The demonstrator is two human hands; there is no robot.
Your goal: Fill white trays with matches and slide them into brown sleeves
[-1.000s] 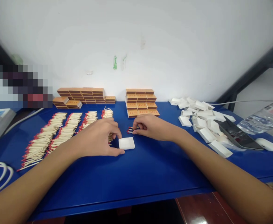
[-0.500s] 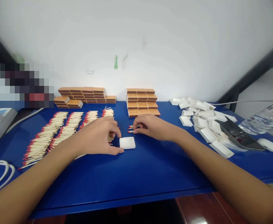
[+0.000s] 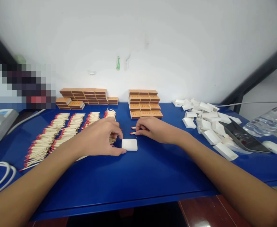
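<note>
My left hand [image 3: 103, 137] has its thumb and index finger curved round the left end of a small white matchbox tray [image 3: 129, 145], one at its near side and one at its far side. The tray lies on the blue table. To the right of it and a little farther back, the fingertips of my right hand [image 3: 149, 129] are pinched on red-tipped matches [image 3: 132, 133], whose heads point left. My fingers cover the rest of these matches. Long rows of matches [image 3: 40, 140] lie to the left, partly behind my left hand and forearm.
Orange-brown matchboxes are stacked by the wall in a left stack [image 3: 84, 94] and a stepped stack [image 3: 144, 105]. White trays [image 3: 209, 118] are heaped at the right, beside a black phone-like device [image 3: 244, 135], a white mouse [image 3: 273, 147] and clear plastic [image 3: 268, 121]. A white cable [image 3: 1, 164] loops at left.
Fewer match heads show at my right fingertips, and one match there has shifted slightly. My left hand and the tray stay in place.
</note>
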